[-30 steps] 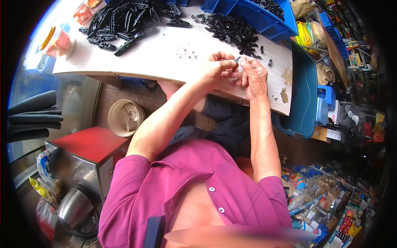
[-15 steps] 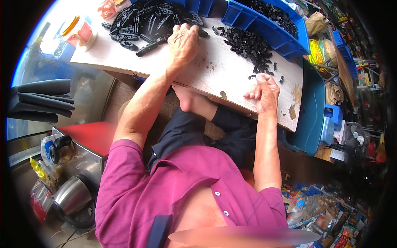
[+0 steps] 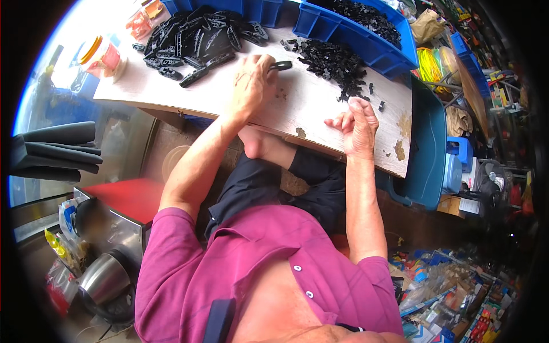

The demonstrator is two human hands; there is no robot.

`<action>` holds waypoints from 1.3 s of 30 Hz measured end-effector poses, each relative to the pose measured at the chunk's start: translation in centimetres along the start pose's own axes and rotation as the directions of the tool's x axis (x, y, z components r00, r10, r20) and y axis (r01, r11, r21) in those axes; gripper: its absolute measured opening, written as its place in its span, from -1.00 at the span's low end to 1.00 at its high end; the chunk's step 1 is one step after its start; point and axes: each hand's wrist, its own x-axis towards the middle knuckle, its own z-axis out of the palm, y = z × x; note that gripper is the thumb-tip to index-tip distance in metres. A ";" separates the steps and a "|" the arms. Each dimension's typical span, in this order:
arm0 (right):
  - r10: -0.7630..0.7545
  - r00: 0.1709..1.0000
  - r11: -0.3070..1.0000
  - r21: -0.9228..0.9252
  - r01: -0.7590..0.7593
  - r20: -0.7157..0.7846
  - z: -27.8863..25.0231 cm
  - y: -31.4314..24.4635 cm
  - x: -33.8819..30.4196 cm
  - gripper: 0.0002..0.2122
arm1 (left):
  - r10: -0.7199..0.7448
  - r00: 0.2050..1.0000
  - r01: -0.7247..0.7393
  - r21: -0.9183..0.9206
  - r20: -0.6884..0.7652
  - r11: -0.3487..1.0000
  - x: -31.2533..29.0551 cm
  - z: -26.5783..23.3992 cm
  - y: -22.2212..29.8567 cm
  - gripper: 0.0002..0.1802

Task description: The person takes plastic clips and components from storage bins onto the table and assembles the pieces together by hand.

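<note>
My left hand [image 3: 250, 86] is closed over the white table [image 3: 311, 108]. Its fingers hold a long black plastic part [image 3: 280, 66] with rounded ends, one end sticking out to the right. Just beyond and to the left lies a pile of similar black plastic parts [image 3: 191, 43]. My right hand [image 3: 359, 123] hovers at the table's right side, thumb and forefinger pressed together and the other fingers curled. What it pinches, if anything, is too small or hidden to make out. Beyond it spreads a heap of small black pieces [image 3: 331, 60].
A blue bin [image 3: 394, 66] of small black pieces stands at the far right of the table. Another blue bin [image 3: 251, 14] is behind the part pile. A clear tub [image 3: 103, 57] stands at far left. A teal bin [image 3: 426, 148] adjoins the table's right edge.
My left hand has drawn back from the pile toward me, bringing a long black plastic part with it. My right hand keeps nearly the same pinched pose. The view has shifted slightly.
</note>
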 end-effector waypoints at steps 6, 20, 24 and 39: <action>-0.025 0.999 0.993 0.121 0.019 0.046 1.5 -0.1 -0.4 -0.88 | -0.260 0.805 0.580 -0.800 0.534 0.155 -3.4 0.7 6.8 -0.71; -0.006 1.000 0.999 0.051 0.006 0.005 0.1 0.7 -0.2 -0.93 | -0.121 0.720 0.672 -0.731 0.683 -0.124 -3.1 1.3 10.3 -0.74; -0.008 1.000 1.000 0.022 0.008 0.005 0.1 0.9 0.0 -0.93 | -0.227 0.623 0.746 -0.656 0.749 -0.116 -2.2 1.0 10.6 -0.82; 0.149 0.988 0.958 -0.252 -0.138 0.024 1.7 -0.1 -0.5 -0.68 | -0.303 0.690 0.633 -0.751 0.657 -0.188 -3.0 1.2 10.5 -0.89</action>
